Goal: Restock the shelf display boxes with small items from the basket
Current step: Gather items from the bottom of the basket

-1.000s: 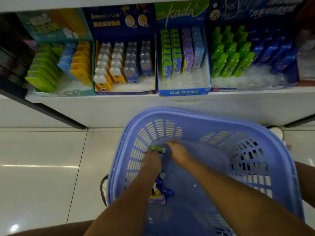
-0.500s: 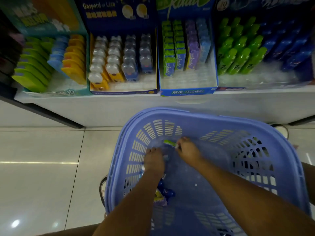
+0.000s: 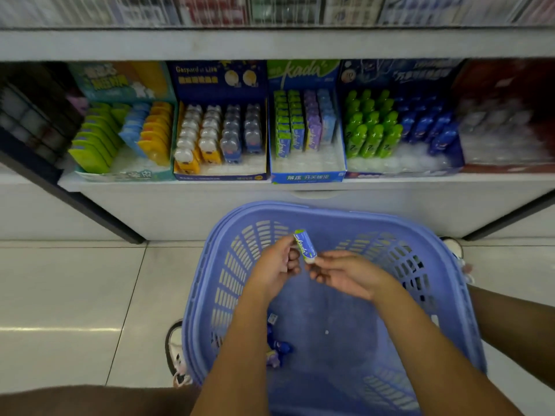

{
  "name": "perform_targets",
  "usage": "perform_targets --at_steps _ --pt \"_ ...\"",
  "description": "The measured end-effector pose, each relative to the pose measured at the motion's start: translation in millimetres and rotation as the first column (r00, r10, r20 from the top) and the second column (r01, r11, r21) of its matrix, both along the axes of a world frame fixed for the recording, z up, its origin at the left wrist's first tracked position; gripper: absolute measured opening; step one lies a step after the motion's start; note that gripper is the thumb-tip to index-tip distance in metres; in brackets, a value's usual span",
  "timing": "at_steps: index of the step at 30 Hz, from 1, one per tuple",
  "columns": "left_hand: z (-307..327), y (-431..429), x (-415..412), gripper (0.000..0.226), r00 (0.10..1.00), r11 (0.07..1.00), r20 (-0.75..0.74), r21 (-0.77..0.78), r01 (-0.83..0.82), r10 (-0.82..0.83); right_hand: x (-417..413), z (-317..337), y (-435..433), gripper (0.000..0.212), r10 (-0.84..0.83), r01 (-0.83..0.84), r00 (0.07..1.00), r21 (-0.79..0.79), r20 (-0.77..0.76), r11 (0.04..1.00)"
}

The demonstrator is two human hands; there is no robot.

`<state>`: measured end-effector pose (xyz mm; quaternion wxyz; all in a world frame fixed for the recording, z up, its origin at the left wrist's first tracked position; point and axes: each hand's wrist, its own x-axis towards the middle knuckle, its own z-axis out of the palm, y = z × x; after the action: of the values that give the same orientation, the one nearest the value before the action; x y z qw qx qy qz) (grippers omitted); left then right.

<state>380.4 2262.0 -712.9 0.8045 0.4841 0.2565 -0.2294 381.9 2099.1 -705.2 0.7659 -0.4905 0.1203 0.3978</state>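
Note:
A small green and white kada packet [image 3: 304, 245] is held above the blue plastic basket [image 3: 435, 265]. My left hand [image 3: 274, 267] pinches its upper part and my right hand [image 3: 345, 273] pinches its lower end. A few blue and purple small items [image 3: 277, 349] lie on the basket floor, partly hidden behind my left forearm. On the shelf straight ahead stands the kada display box [image 3: 306, 175] with rows of green, purple and blue packets and bare space at its front.
Other display boxes line the shelf: yellow and blue items [image 3: 120, 136] at the left, bear-shaped items [image 3: 216, 136] beside them, green and blue bottles [image 3: 396, 124] at the right. My shoes [image 3: 175, 352] stand on the tiled floor beside the basket.
Both hands have risen from the basket floor with the green packet, which now stands nearly upright between them. The camera has tilted up, showing more of the shelf.

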Motion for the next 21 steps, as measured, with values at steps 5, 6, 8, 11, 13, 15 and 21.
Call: perform_targets --at_steps 5,6,8,11,13,15,21 --pt "45.0 10.3 -6.7 0.028 0.975 0.998 0.213 -0.039 -0.053 0.060 1.0 44.4 6.4 0.020 0.002 -0.008 0.997 0.086 0.078 0.996" --pt "52.9 12.7 -6.1 0.028 0.967 0.998 0.248 -0.027 -0.054 0.059 1.0 51.7 7.6 0.020 0.010 -0.018 0.995 0.088 0.096 0.996" --pt "66.3 16.8 -4.5 0.031 0.945 0.999 0.326 0.043 -0.031 0.015 1.4 63.1 9.9 0.020 0.034 -0.045 0.990 0.075 0.140 0.996" --pt "82.5 21.3 -1.7 0.023 0.916 0.979 0.401 0.199 -0.049 -0.035 4.4 78.4 17.6 0.017 0.153 -0.108 0.943 -0.162 0.297 0.981" --pt "91.4 26.6 0.0 0.012 0.906 0.947 0.422 0.308 -0.094 -0.047 11.0 89.4 23.1 0.023 0.272 -0.007 0.841 -0.494 0.467 0.869" --pt "97.6 32.2 1.4 0.009 0.904 0.919 0.425 0.373 -0.126 -0.048 19.0 104.6 29.0 0.029 0.279 0.165 0.742 -0.569 0.610 0.806" --pt "113.4 44.7 4.8 0.014 0.891 0.918 0.453 0.362 -0.163 -0.021 31.6 136.3 45.8 0.032 0.297 0.111 0.650 -0.473 0.700 0.874"
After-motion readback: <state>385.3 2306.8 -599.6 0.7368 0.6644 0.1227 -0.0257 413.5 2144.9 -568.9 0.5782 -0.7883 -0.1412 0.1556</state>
